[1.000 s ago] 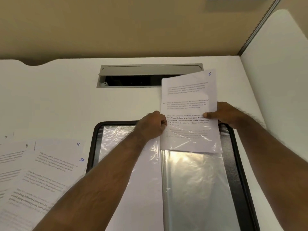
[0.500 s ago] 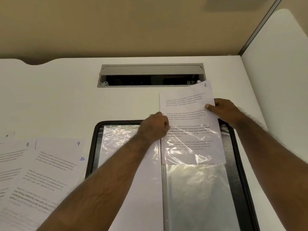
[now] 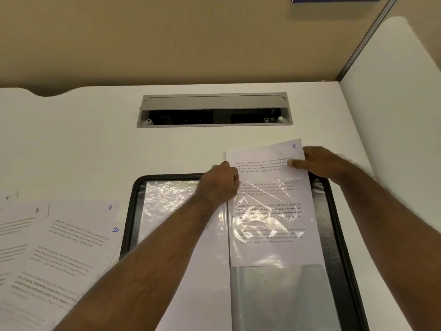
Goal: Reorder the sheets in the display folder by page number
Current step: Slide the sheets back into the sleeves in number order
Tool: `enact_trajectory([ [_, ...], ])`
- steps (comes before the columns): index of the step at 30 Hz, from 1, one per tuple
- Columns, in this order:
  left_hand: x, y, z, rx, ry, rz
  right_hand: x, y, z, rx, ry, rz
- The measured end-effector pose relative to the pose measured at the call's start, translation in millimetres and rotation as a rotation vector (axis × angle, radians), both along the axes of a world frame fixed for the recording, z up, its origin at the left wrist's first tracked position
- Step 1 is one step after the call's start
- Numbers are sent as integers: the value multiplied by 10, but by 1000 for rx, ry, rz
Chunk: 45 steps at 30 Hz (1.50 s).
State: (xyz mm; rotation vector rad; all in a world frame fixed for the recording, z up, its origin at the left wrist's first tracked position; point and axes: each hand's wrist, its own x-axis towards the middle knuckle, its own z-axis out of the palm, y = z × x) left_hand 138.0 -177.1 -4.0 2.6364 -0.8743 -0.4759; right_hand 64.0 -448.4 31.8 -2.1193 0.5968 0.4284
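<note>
White surface (image 3: 71,144), tan wall behind, open cable hatch (image 3: 214,111). Both hands' grip pinches sheet 6 (image 3: 274,211): left hand (image 3: 220,182), right hand (image 3: 319,163).

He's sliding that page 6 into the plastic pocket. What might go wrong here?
The sheet marked 6 sits slightly tilted and only partly inside the crinkled sleeve, so its lower edge may catch and crumple. The right hand pinches just its top corner, which could bend. The left hand holds the sleeve's mouth; if it slips, the opening may close.
</note>
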Motion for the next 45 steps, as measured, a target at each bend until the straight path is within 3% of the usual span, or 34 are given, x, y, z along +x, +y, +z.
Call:
enact_trajectory([
  [3, -11, -2, 6, 10, 4, -5, 47, 55, -26, 0, -175, -199],
  [12, -23, 21, 7, 5, -73, 22, -20, -34, -37, -159, 224, 230],
  [19, -64, -25, -12, -16, -48, 11, -11, 134, -123, -212, 22, 217],
  [24, -66, -19, 17, -4, -63, 32, -51, 264, -79, -330, 69, 316],
  [33, -78, -18, 21, 3, -101, 55, -242, 327, -43, -344, 138, 384],
  [37, -102, 12, 19, -42, -75, 103, -379, 225, -45, -230, 77, 226],
  [41, -201, 86, 35, -150, -3, 172, -630, 141, 112, 158, 34, -55],
  [45, -430, 261, 8, -324, 88, 250, -1055, 172, 244, 334, 285, 103],
])
